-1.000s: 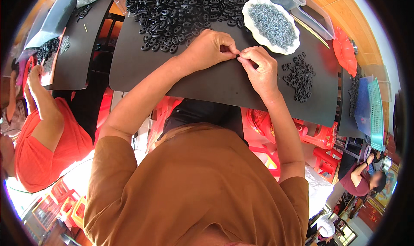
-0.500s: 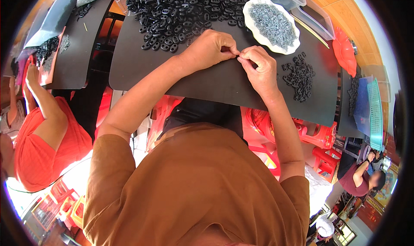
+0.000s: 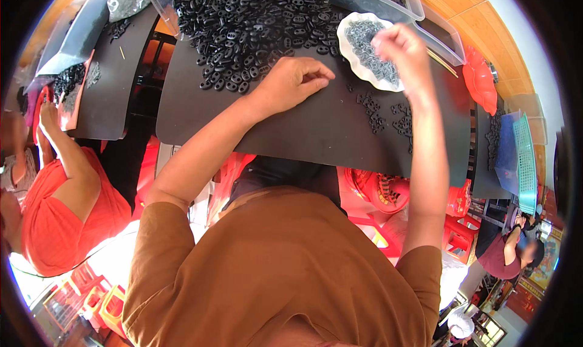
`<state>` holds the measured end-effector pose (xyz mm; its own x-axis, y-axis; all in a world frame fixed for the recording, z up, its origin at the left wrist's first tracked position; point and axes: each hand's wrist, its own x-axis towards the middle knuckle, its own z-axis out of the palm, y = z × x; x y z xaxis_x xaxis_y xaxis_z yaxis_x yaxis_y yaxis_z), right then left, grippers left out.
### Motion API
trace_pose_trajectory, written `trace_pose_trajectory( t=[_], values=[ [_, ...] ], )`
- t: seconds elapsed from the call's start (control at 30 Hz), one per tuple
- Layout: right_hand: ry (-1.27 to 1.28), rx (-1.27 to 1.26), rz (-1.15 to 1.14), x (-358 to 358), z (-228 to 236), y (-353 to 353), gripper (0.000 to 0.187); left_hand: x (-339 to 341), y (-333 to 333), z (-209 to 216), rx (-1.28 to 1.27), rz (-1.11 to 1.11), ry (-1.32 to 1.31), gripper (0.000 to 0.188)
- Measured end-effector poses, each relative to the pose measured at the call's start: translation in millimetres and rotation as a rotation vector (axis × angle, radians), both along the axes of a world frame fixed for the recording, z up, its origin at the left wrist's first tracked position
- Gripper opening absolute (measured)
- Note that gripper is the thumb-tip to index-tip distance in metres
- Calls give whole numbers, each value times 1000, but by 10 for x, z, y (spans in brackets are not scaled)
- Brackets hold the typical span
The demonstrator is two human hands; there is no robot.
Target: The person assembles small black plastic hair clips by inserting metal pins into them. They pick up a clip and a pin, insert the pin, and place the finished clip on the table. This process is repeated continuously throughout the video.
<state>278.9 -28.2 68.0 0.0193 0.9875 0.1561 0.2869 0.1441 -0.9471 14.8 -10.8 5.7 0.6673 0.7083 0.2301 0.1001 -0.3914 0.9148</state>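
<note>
My left hand (image 3: 296, 81) rests over the dark table, thumb and fingers bent close together; anything between them is too small or hidden to make out. Over the white scalloped dish (image 3: 346, 48), my right hand (image 3: 404, 50) is slightly blurred, its fingertips drawn together above small clear-grey pieces (image 3: 364, 36). Whether it has picked one up cannot be seen. Beyond my left hand spreads a large heap of black oval pieces with holes (image 3: 249, 25). Smaller black pieces (image 3: 371, 113) lie scattered nearer me than the dish, partly covered by my right forearm.
Clear plastic bins (image 3: 370, 2) stand at the far edge of the dark table (image 3: 291, 134). A red scalloped dish (image 3: 480, 79) and a teal basket (image 3: 525, 158) are at the right. On the left, a person in red (image 3: 73, 207) sits by another table (image 3: 106, 98).
My right hand has left my left hand's fingertips and moved right and away, over the white dish. Some small black pieces now lie further left. My left hand stays nearly in place.
</note>
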Motion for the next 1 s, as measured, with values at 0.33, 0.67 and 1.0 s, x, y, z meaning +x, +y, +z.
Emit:
trace_pose_trajectory(
  t=[0.33, 0.67, 1.0],
  values=[
    [-223, 287, -286, 29, -6, 100, 15, 27, -58, -39, 241, -1, 37, 18],
    [-1007, 557, -188, -566, -375, -855, 12, 309, 183, 231, 537, 59, 28, 23],
    [-986, 548, -87, -527, -501, -802, 19, 1095, 452, 254, 780, -49, 497, 21]
  ],
)
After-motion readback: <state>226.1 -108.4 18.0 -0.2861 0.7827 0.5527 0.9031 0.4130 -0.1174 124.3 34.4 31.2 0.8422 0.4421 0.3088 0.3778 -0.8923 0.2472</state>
